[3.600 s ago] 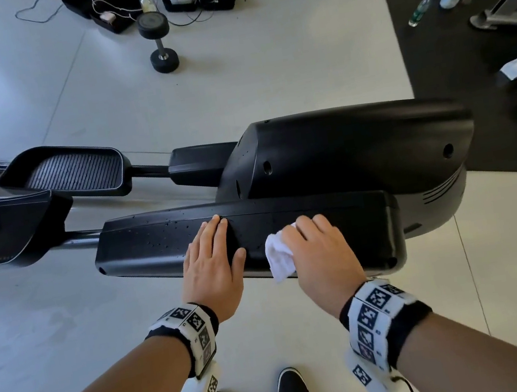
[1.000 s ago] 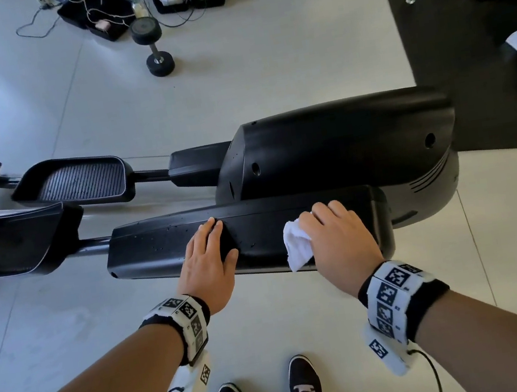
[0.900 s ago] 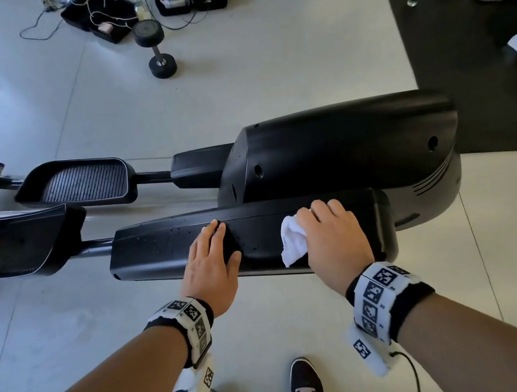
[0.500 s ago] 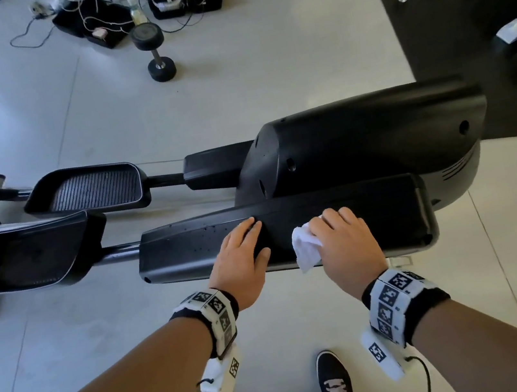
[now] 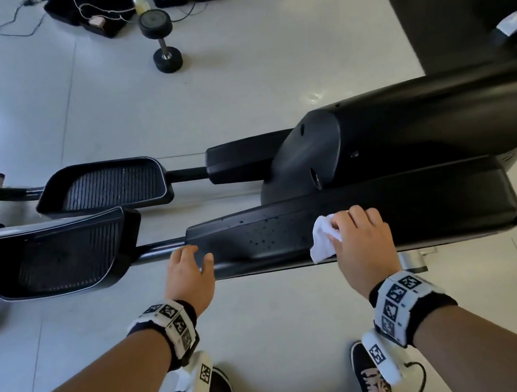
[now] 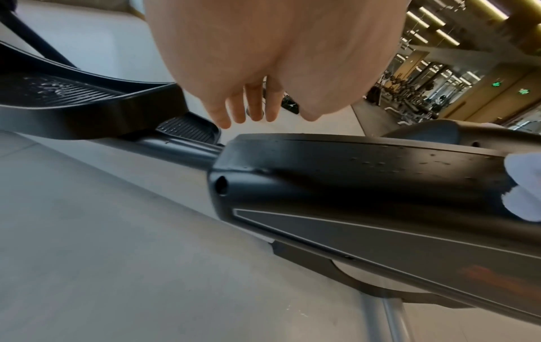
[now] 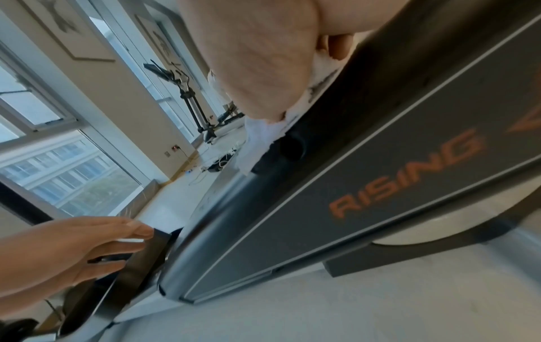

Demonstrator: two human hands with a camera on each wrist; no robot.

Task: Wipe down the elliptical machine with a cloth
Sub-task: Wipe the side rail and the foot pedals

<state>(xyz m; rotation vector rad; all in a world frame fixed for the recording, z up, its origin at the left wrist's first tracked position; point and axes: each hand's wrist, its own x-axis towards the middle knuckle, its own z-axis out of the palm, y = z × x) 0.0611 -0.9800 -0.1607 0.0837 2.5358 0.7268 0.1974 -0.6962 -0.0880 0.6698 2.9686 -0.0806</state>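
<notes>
On the rail [image 5: 404, 206], our right hand [image 5: 360, 240] presses the cloth [image 5: 321, 240]; our left hand [image 5: 188, 274] hovers open. Droplets remain leftward. Skimming too lightly could smear them.

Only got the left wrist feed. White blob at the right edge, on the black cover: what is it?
Observer: Head view: it's a white cloth, and the right hand grips it against the top of the black cover.
Operator: Any marking on that cover?
Observer: Right wrist view shows orange RISING lettering on its side panel.
Operator: What's on the floor beyond the machine?
Observer: Head view: a dumbbell lies there.
</notes>
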